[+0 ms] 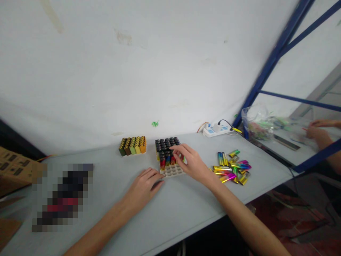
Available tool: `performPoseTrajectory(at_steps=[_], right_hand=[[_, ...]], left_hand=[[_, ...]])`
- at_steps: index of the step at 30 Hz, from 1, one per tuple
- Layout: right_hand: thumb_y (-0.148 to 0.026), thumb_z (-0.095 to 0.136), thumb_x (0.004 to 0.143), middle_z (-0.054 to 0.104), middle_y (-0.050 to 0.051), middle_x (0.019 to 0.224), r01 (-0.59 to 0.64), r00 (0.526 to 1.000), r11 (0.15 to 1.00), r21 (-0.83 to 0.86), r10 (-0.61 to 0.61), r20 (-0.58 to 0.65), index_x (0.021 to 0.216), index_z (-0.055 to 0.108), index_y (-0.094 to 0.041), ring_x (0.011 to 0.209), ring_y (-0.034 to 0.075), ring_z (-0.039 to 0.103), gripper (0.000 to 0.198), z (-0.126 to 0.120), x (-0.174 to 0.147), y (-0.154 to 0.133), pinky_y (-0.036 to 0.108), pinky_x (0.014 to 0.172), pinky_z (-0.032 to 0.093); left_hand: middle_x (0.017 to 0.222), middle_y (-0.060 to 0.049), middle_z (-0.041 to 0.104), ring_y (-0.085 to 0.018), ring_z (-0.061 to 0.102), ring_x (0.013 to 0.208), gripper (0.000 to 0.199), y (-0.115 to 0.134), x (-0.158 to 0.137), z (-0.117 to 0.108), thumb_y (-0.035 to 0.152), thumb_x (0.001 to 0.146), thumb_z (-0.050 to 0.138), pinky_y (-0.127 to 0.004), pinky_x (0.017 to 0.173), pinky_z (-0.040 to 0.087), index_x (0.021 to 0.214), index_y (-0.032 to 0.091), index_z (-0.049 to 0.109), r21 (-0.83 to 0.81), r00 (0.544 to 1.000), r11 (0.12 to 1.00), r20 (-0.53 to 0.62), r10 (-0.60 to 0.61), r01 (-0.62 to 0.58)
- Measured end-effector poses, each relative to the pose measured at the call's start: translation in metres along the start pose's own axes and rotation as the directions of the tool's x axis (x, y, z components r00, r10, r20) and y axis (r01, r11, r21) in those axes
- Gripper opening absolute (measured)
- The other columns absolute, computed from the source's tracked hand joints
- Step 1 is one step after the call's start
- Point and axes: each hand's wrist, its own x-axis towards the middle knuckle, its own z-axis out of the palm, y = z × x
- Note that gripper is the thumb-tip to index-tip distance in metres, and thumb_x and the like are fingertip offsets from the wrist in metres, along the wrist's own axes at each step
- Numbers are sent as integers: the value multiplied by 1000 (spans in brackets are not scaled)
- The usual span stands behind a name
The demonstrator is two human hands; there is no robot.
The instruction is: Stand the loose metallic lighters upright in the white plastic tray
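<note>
We see a pale tray point(173, 172) near the centre of the frame, its front cells bare and the rest filled with upright, black-topped, lighter-like pieces point(165, 145), some front ones red or blue. Our left hand point(147, 182) lies open, palm down, on the table point(165, 209), fingertips at the tray's lower-left corner. Our right hand point(192, 163) bends over its right side; we cannot tell whether it grips anything.
</note>
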Motion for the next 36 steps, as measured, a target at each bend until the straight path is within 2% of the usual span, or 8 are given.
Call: performPoseTrajectory(at_steps=[3, 8, 13, 17, 23, 28, 36], right_hand=[[-5, 48, 99, 64, 12, 120, 18, 998, 1000, -6, -18, -65, 134, 62, -23, 109, 21, 65, 42, -23, -15, 19, 35, 93, 57], [-7, 47, 100, 62, 11, 122, -63, 995, 995, -84, 56, -84, 129, 66, -26, 106, 21, 65, 39, -62, -48, 45, 37, 90, 58], [-12, 47, 102, 60, 12, 124, -138, 989, 972, -192, 124, -83, 124, 68, -26, 111, 24, 64, 33, -103, -74, 52, 40, 93, 57], [-11, 44, 103, 59, 12, 123, -198, 978, 954, -224, 177, -108, 119, 70, -26, 114, 25, 64, 34, -123, -92, 56, 42, 94, 57], [-14, 47, 102, 58, 12, 124, -266, 958, 932, -247, 227, -176, 110, 74, -24, 98, 21, 65, 29, -128, -115, 63, 39, 83, 58], [-17, 51, 101, 58, 11, 122, -283, 953, 934, -217, 248, -174, 105, 75, -24, 92, 20, 66, 25, -128, -121, 61, 37, 77, 59], [-23, 56, 102, 57, 11, 116, -288, 955, 931, -224, 260, -145, 104, 78, -24, 92, 22, 68, 22, -122, -118, 52, 42, 84, 62]], left_hand=[[99, -5, 75, -24, 70, 96, 13, -2, 0, 0, 24, 102, 62, -40, 90, 58, 105, 19, 73, -15, 1000, 1000, -9, 1, -1], [99, -5, 74, -23, 70, 95, 18, -4, 0, 0, 28, 105, 57, -39, 90, 58, 105, 20, 73, -35, 999, 999, -37, 11, -12], [99, -5, 74, -23, 70, 94, 20, -8, 0, 0, 30, 106, 54, -38, 88, 57, 106, 22, 73, -28, 997, 998, -65, 46, -48], [99, -4, 74, -22, 70, 93, 21, -9, 1, -1, 31, 106, 53, -37, 89, 57, 106, 22, 71, -42, 995, 997, -84, 57, -60], [98, -5, 74, -22, 70, 92, 24, -7, 4, -3, 34, 106, 51, -36, 88, 57, 104, 22, 71, -54, 995, 997, -83, 55, -60], [98, -5, 74, -22, 70, 92, 24, -7, 4, -6, 34, 106, 51, -37, 89, 58, 104, 22, 71, -63, 997, 997, -68, 46, -50], [98, -5, 74, -22, 70, 93, 20, -5, 4, -5, 31, 104, 53, -37, 89, 58, 104, 22, 71, -73, 996, 996, -75, 38, -44]])
